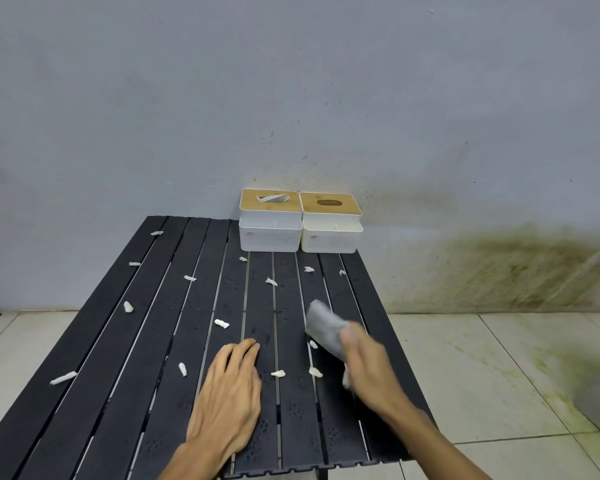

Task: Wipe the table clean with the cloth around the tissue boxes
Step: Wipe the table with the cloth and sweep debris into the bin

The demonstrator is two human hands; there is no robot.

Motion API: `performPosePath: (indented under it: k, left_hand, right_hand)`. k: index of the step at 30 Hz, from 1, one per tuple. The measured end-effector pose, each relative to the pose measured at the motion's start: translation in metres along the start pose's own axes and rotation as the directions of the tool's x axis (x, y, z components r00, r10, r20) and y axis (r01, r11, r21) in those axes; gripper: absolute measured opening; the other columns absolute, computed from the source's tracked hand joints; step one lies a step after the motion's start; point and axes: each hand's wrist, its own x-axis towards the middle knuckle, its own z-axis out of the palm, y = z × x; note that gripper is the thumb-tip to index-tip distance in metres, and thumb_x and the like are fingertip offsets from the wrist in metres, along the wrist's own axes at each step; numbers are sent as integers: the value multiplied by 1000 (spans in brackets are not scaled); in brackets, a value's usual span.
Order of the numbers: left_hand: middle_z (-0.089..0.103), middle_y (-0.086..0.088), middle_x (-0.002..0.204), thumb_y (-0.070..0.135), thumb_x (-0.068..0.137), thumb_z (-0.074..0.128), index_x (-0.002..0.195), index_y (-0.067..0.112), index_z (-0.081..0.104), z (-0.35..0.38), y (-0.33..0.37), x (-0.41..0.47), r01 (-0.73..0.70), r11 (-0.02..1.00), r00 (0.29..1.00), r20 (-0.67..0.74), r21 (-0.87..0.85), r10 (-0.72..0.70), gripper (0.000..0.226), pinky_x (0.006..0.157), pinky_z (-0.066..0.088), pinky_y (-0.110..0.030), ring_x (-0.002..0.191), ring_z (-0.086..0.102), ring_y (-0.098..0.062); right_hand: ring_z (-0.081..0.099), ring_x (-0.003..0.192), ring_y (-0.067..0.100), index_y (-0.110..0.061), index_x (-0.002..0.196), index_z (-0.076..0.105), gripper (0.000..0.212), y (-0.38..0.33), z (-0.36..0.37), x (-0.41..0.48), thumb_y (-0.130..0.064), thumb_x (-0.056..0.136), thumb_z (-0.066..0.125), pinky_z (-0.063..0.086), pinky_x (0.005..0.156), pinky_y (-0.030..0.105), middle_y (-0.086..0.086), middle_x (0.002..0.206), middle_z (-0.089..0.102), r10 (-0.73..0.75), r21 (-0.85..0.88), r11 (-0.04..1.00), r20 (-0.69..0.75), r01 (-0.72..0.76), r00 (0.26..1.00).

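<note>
Presently, one dark slatted table (94,358), pushed against a stained grey wall (291,81) and standing on a pale tiled floor (482,368).

Item: two tissue boxes, white bodies with wooden lids, side by side and touching, at the far right corner of the table hard up to the wall. The left tissue box (270,220) shows a tissue standing out of its slot; the right tissue box (331,223) shows an empty oval slot. Set back like this, they leave most of the slats open to a wipe, and only the strip just before them needs working around.

Item: paper scraps (221,323), small and white, scattered over most of the slats, several near the boxes. Water droplets (262,427) bead the middle boards.

Item: cloth (323,327), grey, bunched, held in the right hand (368,365) over the right-hand boards, well short of the boxes. The fingers are curled closed around its near end, the free end pointing toward the boxes. The hand is blurred, so whether the cloth touches the surface cannot be told.

Item: left hand (227,393), flat on the central boards, fingers (246,348) extended and together, holding nothing. Probably it steadies the light table against the push of wiping.

Condition: judged barely begun, as litter and wet remain across the whole top.
</note>
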Motion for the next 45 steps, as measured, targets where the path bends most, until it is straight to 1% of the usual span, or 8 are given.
performPosePath:
  k: [4, 9, 12, 17, 23, 34, 38, 45]
  left_hand:
    - [49, 8, 135, 28, 96, 28, 134, 12, 54, 0, 0, 1, -9, 1000, 1000, 0, -5, 9, 49, 99, 40, -28, 122, 44, -13]
    - [50, 8, 134, 28, 95, 27, 133, 12, 55, -2, 0, 0, -7, 1000, 1000, -4, -27, 6, 49, 95, 46, -27, 122, 44, -12]
    - [50, 9, 134, 27, 95, 28, 132, 12, 55, -3, 1, 1, -14, 1000, 1000, -2, -24, 14, 48, 95, 44, -25, 122, 44, -11]
    - [49, 7, 135, 28, 95, 28, 133, 12, 54, -2, 0, 4, -30, 999, 1000, 0, -25, 30, 49, 93, 49, -28, 122, 45, -12]
    - [50, 7, 136, 30, 95, 28, 133, 12, 55, 2, -2, 6, -30, 1000, 1000, -7, -5, 30, 49, 99, 37, -27, 125, 45, -12]
    - [42, 5, 150, 36, 97, 23, 142, 13, 48, 8, -6, 14, -1, 1000, 1000, 23, -7, 1, 57, 113, 17, -26, 142, 31, -13]
    - [32, 8, 156, 39, 98, 20, 148, 15, 40, 10, -8, 17, -21, 1000, 999, 29, 13, 21, 58, 116, 8, -25, 147, 19, -11]
    - [28, 6, 157, 41, 99, 18, 149, 14, 36, 13, -10, 22, -7, 1000, 999, 38, 15, 7, 59, 118, 5, -26, 148, 14, -10]
  right_hand:
    - [59, 64, 24, -21, 88, 54, 33, 15, -28, 35, -36, 107, 32, 40, 54, 29, 5, 66, 59, 98, -101, 983, -413, -153, 905]
    - [60, 118, 24, -27, 143, 40, 45, 42, -17, 62, -46, 106, 24, 57, 91, 35, 7, 145, 49, 132, -421, 897, -38, -135, 991]
    - [11, 154, 33, -20, 154, 33, 54, 54, 11, 62, -42, 105, 35, 17, 124, 43, 2, 165, 24, 142, -660, 747, 46, -76, 989]
    - [60, 112, 31, -20, 139, 48, 37, 42, 6, 39, -19, 103, 41, 52, 93, 46, 13, 133, 58, -66, -511, 853, 98, 107, 993]
    - [-1, 152, 14, -38, 159, 10, 67, 51, 1, 29, -61, 99, 30, 7, 125, 35, -9, 167, -6, 30, -688, 716, 197, 117, 980]
    - [23, 150, 1, -32, 149, 43, 43, 28, 10, 12, -28, 107, 41, 19, 120, 19, -12, 160, 35, -72, -358, 907, 382, 220, 921]
    - [49, 133, 4, -37, 138, 56, 39, 28, -9, 29, -19, 106, 43, 34, 114, 29, -14, 150, 49, -92, -110, 991, -108, 80, 990]
    - [23, 150, 37, -13, 151, 37, 47, 69, -3, 94, -29, 106, 34, 24, 122, 44, 8, 166, 17, 177, -627, 757, -76, -185, 981]
